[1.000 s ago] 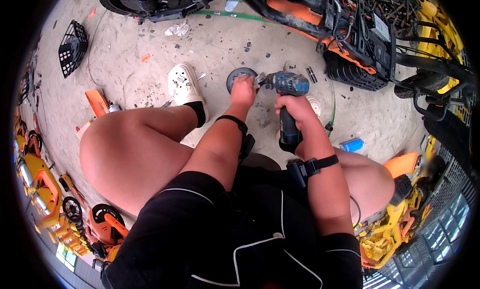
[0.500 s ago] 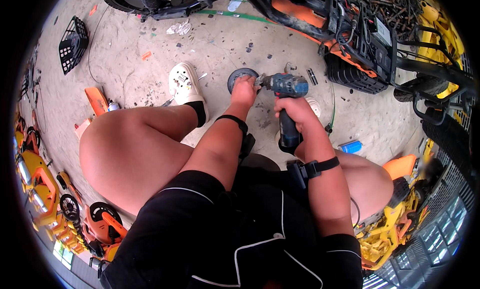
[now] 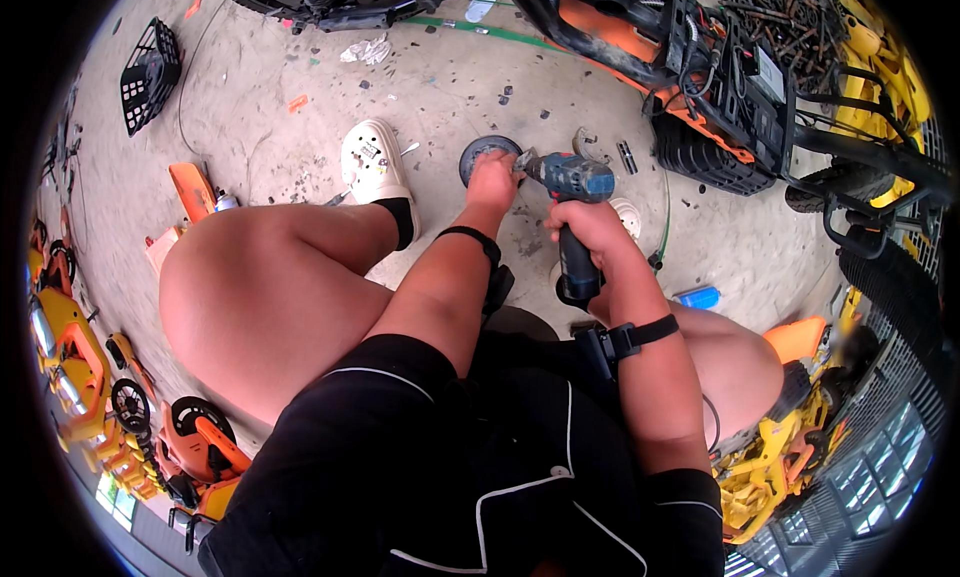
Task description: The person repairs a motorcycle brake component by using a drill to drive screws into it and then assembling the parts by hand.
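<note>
My left hand (image 3: 492, 180) grips a small metal piece (image 3: 524, 161) resting at a dark round disc (image 3: 474, 153) on the floor between my feet, its fingers curled over the piece. My right hand (image 3: 583, 222) is closed round the handle of a blue and black cordless drill (image 3: 583, 177), which lies sideways with its front at the metal piece beside my left fingertips. Exactly where the drill's tip meets the piece is too small to make out. A short dark cylindrical part (image 3: 627, 157) lies just right of the drill.
A dark vehicle frame with orange panels (image 3: 610, 32) spans the top and right. A black plastic basket (image 3: 148, 77), an orange panel (image 3: 190, 190), a blue can (image 3: 697, 297) and scattered fragments lie on the concrete floor (image 3: 250, 97). Orange and yellow vehicle parts (image 3: 75, 367) crowd both sides.
The whole view has shifted very slightly. My hands keep the same grips, the drill still at the metal piece, with only a small shift in its position.
</note>
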Available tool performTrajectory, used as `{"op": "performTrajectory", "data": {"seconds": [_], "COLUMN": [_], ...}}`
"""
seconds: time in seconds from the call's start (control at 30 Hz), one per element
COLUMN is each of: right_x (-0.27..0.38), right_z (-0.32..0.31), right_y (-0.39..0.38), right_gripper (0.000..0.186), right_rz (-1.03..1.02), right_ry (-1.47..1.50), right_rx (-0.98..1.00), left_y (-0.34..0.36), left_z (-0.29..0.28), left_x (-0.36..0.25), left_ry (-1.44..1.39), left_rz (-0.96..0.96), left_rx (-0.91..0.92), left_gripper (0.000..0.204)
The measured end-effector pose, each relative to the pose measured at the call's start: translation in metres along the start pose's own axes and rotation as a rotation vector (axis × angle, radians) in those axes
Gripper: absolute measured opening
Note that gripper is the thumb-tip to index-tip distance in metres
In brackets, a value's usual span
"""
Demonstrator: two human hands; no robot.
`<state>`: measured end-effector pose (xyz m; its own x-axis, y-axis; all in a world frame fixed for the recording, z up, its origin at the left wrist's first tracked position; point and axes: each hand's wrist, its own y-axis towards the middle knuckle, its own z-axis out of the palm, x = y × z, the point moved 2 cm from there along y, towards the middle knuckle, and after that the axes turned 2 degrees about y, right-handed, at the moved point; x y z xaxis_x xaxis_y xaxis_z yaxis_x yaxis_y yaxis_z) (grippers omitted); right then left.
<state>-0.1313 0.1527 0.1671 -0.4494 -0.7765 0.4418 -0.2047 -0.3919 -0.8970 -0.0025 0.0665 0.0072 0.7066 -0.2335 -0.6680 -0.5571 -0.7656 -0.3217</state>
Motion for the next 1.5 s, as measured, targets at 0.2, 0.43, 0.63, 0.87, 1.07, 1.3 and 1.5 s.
{"op": "performTrajectory", "data": {"seconds": [0.2, 0.43, 0.63, 0.87, 1.07, 1.3, 1.5], "right_x": [0.007, 0.015, 0.02, 0.019, 0.023, 0.023, 0.022], "right_z": [0.009, 0.014, 0.021, 0.021, 0.029, 0.031, 0.029], "right_y": [-0.005, -0.01, -0.013, -0.01, -0.012, -0.008, -0.006], "right_gripper": [0.029, 0.028, 0.024, 0.022, 0.021, 0.019, 0.012], "right_rz": [0.031, 0.066, 0.068, 0.068, 0.044, 0.056, 0.072], "right_ry": [-0.061, -0.109, -0.128, -0.155, -0.21, -0.245, -0.233], "right_rx": [-0.031, -0.077, -0.087, -0.084, -0.103, -0.104, -0.109], "left_y": [0.001, 0.001, 0.002, 0.001, 0.001, 0.003, 0.001], "left_z": [0.008, 0.012, 0.016, 0.012, 0.015, 0.014, 0.009], "left_x": [0.008, 0.012, 0.016, 0.012, 0.015, 0.015, 0.01], "left_ry": [0.05, 0.033, 0.027, 0.028, 0.024, 0.008, 0.007], "left_rz": [0.041, 0.047, 0.034, 0.039, 0.023, 0.046, 0.019], "left_rx": [-0.057, -0.045, -0.056, -0.053, -0.058, -0.045, -0.032], "left_gripper": [0.039, 0.038, 0.038, 0.037, 0.035, 0.031, 0.03]}}
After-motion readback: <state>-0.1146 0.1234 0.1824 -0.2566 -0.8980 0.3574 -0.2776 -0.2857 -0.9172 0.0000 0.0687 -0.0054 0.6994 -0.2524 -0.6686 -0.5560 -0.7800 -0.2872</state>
